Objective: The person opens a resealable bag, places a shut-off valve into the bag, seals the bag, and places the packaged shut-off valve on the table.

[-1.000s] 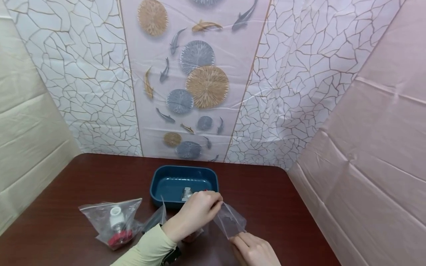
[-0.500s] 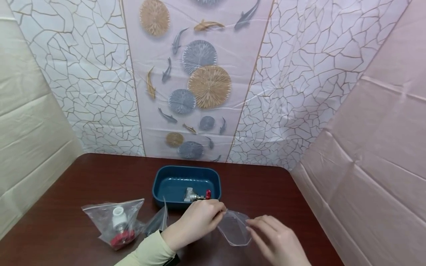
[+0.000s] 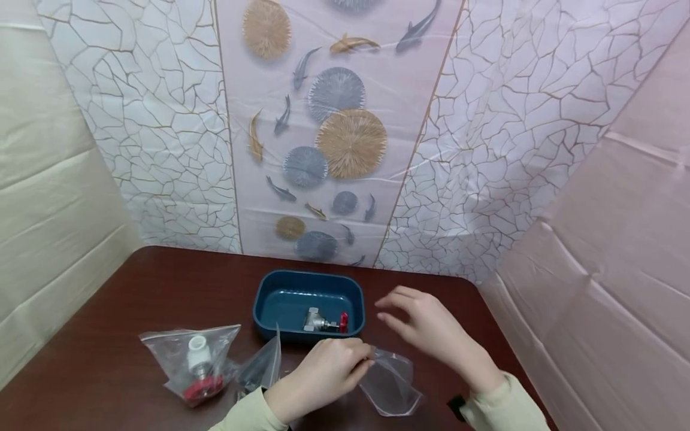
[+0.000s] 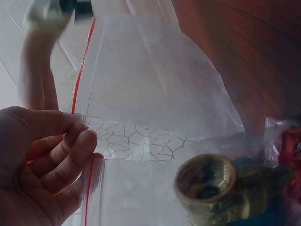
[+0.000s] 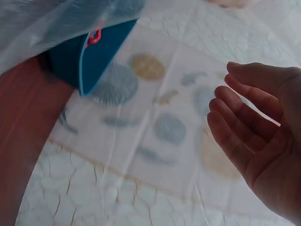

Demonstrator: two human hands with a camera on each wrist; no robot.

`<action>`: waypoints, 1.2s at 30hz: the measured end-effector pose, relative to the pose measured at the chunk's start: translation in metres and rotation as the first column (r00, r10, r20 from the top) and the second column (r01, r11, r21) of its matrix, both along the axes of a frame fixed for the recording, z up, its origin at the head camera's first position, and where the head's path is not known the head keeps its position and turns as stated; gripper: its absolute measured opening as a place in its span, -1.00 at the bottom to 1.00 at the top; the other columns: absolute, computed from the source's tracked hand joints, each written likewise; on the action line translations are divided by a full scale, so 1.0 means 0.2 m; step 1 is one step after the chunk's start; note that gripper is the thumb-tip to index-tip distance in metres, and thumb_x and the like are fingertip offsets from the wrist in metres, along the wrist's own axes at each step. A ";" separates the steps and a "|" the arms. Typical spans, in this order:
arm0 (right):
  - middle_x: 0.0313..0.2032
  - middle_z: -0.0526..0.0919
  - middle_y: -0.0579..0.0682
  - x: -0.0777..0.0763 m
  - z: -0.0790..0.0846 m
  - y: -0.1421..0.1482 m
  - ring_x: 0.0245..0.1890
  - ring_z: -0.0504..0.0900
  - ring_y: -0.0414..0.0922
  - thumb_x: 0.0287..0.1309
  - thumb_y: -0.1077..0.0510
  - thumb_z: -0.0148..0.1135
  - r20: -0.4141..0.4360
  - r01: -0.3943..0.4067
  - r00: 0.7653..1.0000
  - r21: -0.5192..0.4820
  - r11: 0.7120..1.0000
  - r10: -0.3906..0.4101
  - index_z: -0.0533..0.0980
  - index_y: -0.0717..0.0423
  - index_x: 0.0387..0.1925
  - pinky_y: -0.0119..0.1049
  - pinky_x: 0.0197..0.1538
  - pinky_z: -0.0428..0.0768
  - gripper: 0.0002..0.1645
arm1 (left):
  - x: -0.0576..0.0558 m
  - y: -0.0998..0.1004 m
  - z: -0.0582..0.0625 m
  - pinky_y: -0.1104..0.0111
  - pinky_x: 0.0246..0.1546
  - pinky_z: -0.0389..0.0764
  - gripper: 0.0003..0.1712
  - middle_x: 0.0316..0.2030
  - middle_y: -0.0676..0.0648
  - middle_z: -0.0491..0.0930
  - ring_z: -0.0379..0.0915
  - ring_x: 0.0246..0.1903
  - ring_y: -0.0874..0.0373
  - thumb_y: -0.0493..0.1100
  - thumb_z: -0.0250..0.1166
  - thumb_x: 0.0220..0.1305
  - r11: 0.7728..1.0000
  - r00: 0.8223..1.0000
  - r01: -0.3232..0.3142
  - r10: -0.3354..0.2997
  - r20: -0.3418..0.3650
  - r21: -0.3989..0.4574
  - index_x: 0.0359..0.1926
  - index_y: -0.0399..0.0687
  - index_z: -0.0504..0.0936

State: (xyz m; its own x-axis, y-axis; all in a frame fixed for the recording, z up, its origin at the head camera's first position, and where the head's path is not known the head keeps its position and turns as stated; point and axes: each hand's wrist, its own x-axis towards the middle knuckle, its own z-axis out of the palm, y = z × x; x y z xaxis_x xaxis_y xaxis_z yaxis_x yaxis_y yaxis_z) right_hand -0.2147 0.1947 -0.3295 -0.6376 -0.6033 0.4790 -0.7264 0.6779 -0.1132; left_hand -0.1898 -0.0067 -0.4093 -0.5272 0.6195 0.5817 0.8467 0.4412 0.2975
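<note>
My left hand [image 3: 331, 368] pinches the mouth edge of a clear zip bag [image 3: 390, 386], just in front of the blue tray [image 3: 308, 278]. In the left wrist view, the bag's red zip strip [image 4: 81, 75] shows by my fingertips, and a brass-coloured valve [image 4: 207, 186] is close by; whether it lies inside a bag I cannot tell. My right hand [image 3: 426, 323] hovers right of the tray with loosely bent fingers, holding nothing. Inside the tray lies a silver valve with a red handle [image 3: 318, 322].
On the table's left lies a clear zip bag [image 3: 162, 347] holding a white-ended valve [image 3: 198, 359] with a red handwheel. Between it and my left hand stands another clear bag [image 3: 269, 359] with dark contents. Brown tabletop [image 3: 183, 287] extends around the tray; patterned sheeting hangs behind.
My right hand has let go of the bag and moved up and right, beside the tray. The left hand keeps its pinch, slightly lower. The bag hangs looser; the tray's valve is more visible.
</note>
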 end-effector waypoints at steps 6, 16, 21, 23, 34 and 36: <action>-0.20 0.57 -0.21 -0.24 0.00 -0.23 -0.29 0.54 -0.32 0.11 0.06 0.29 0.179 -0.104 0.981 0.157 0.982 0.075 0.59 -0.08 -0.14 -0.41 -0.27 0.51 -0.76 | 0.00 0.00 -0.01 0.71 -0.53 0.34 -0.94 -0.45 0.23 0.51 0.30 -0.54 0.59 -0.18 0.23 0.25 0.999 0.998 0.038 -0.039 0.054 0.010 -0.33 0.06 0.63; 0.06 0.48 -0.03 -0.47 -0.20 -0.58 -0.05 0.52 -0.18 0.11 0.19 0.26 0.360 -0.245 0.932 0.544 0.803 0.041 0.55 -0.11 0.00 -0.36 -0.15 0.50 -0.62 | 0.01 -0.02 -0.01 0.74 -0.50 0.32 -0.93 -0.46 0.20 0.49 0.29 -0.54 0.59 -0.16 0.21 0.27 0.997 0.996 0.079 -0.079 0.029 -0.020 -0.32 0.04 0.62; 0.01 0.46 -0.08 -0.54 -0.36 -0.66 -0.25 0.48 -0.24 0.11 0.19 0.24 0.410 -0.279 0.912 0.622 0.731 -0.002 0.56 -0.19 -0.02 -0.41 -0.29 0.46 -0.62 | 0.01 -0.02 0.00 0.75 -0.48 0.32 -0.90 -0.41 0.20 0.50 0.30 -0.51 0.60 -0.15 0.19 0.29 0.995 0.994 0.093 -0.091 0.056 -0.033 -0.26 0.02 0.63; -0.01 0.44 -0.11 -0.56 -0.40 -0.67 -0.28 0.45 -0.25 0.10 0.20 0.24 0.422 -0.298 0.907 0.628 0.719 0.007 0.56 -0.23 -0.03 -0.41 -0.32 0.43 -0.61 | 0.01 -0.02 0.00 0.75 -0.49 0.30 -0.89 -0.42 0.22 0.49 0.27 -0.52 0.61 -0.14 0.17 0.30 0.994 0.993 0.099 -0.096 0.064 -0.047 -0.26 0.02 0.63; -0.11 0.37 -0.16 -0.62 -0.50 -0.67 -0.33 0.34 -0.22 0.08 0.31 0.16 0.480 -0.320 0.876 0.649 0.690 -0.045 0.46 -0.27 0.02 -0.37 -0.40 0.31 -0.49 | 0.02 0.00 -0.02 0.75 -0.54 0.26 -0.90 -0.49 0.24 0.45 0.21 -0.56 0.61 -0.13 0.17 0.31 0.992 0.992 0.110 -0.106 0.062 -0.060 -0.30 0.07 0.61; -0.14 0.36 -0.17 -0.63 -0.51 -0.67 -0.35 0.33 -0.21 0.08 0.30 0.16 0.476 -0.318 0.878 0.651 0.689 -0.045 0.46 -0.27 -0.01 -0.37 -0.40 0.31 -0.51 | 0.02 0.00 -0.02 0.75 -0.55 0.26 -0.90 -0.49 0.24 0.45 0.20 -0.57 0.61 -0.13 0.17 0.31 0.992 0.992 0.113 -0.109 0.064 -0.060 -0.30 0.07 0.61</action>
